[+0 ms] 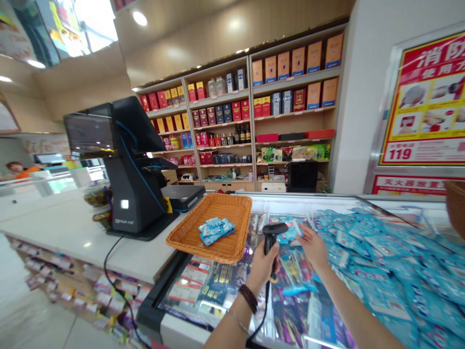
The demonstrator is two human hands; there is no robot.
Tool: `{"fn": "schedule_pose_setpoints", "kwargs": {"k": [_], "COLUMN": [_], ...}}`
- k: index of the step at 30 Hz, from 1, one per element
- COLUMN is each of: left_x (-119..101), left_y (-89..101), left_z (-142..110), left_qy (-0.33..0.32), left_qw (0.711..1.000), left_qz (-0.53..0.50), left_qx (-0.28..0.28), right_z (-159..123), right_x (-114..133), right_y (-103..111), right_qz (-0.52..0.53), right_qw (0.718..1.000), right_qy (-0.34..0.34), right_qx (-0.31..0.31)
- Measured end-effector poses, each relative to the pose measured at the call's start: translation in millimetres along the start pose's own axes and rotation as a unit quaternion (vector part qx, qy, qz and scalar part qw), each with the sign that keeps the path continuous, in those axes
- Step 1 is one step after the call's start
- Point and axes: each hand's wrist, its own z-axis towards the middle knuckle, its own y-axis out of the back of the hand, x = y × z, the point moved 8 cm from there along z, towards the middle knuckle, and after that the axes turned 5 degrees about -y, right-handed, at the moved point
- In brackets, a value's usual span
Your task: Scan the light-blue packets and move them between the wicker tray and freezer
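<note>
My left hand (pixel 264 261) is wrapped round the handle of a black barcode scanner (pixel 275 229), whose cable runs down past my wrist. Just right of the scanner head, my right hand (pixel 311 244) grips the edge of a blue and white packet (pixel 290 233) between thumb and fingers. The scanner head points over this packet and hides part of its left side. Left of my hands sits an orange wicker basket (pixel 232 248), with several similar blue packets (pixel 217 230) lying in it. A large heap of the same blue packets (pixel 385 271) spreads over the glass to the right.
A glass-topped freezer (pixel 181 317) with packaged goods inside lies under my hands. On the white counter (pixel 69 228) at left stands a black checkout terminal (pixel 134 184). Shelves of boxed goods (pixel 221 114) line the back. Far left, a person in orange (pixel 23 170) is visible.
</note>
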Motion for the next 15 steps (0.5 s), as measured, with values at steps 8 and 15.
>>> {"fn": "schedule_pose_setpoints", "kwargs": {"k": [8,15], "left_x": [4,3], "left_y": [-1.3,-2.8], "left_z": [1,0], "left_qy": [-0.014,-0.022], "left_qw": [1.000,0.999], "left_qz": [-0.001,0.009], "left_qx": [0.010,0.041], "right_z": [-2,-4], "right_x": [-6,-12], "right_y": [0,2], "right_qz": [0.034,0.027], "right_qw": [0.999,0.999], "right_qy": [-0.005,0.022], "right_qx": [-0.007,-0.014]}}
